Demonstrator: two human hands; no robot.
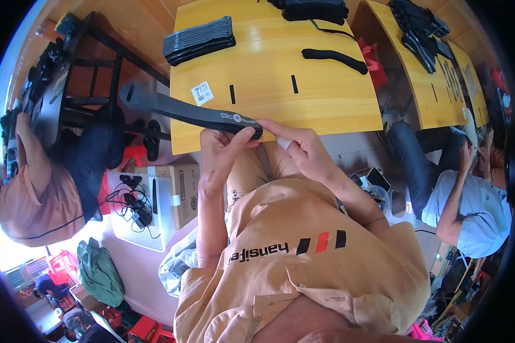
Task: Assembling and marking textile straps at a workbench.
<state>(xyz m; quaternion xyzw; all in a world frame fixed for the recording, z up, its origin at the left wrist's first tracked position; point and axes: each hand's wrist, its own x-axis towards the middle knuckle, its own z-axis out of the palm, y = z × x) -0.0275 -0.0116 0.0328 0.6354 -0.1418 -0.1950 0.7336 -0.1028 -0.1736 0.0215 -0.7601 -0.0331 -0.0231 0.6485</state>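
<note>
A bundle of dark grey and black flat straps (194,114), with a slot at the far-left end, is held at the table's near edge. My left hand (218,150) is closed around the bundle's right part from below, with the thumb lying along its near side. At the right end, my right hand (304,150) pinches the strap tip between its fingers; a white wrap (284,143) circles one finger. The layers show at the bundle's right edge. To the left, the slotted end hangs past the table's edge.
On the yellow table (257,63) lie a strap stack (199,40), a white label (201,93), one curved black strap (335,59) and a black pile (315,10). A box (177,194) and a white bin (160,234) with cables stand left. People sit at both sides.
</note>
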